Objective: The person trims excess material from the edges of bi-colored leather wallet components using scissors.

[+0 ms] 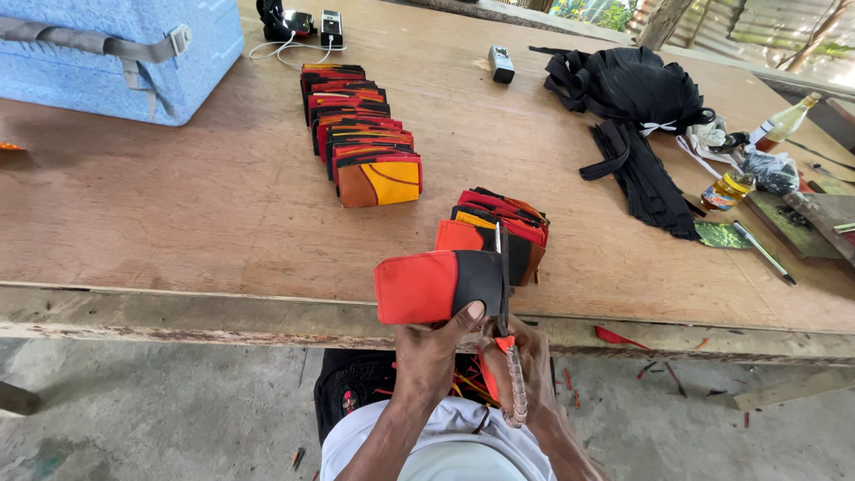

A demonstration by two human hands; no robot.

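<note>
Pouch [441, 287], red with a black panel, sits in your left hand [434, 349] just in front of the table edge [178, 322], raised level so its right end meets the scissors [504, 294]. Your left thumb presses flat on the black panel near the lower edge, with the other fingers hidden behind, so the hand is clamped on the pouch; that grip seems meant to keep the fabric taut at the blades. Your right hand [532, 363] is wrapped around the scissor handles, fingers closed on them, wrist low over your lap, and the blades point up and away along the pouch's right edge. Both forearms come up from your lap, elbows tucked in.

Just beyond the pouch, on the table, a short stack of similar pouches [499, 227] lies within easy reach. Farther back and to the left of the pouch, a longer overlapping row of orange, red and black pouches [361, 134] runs away from you. Red scraps [623, 338] lie to the pouch's right, below the table edge.
</note>
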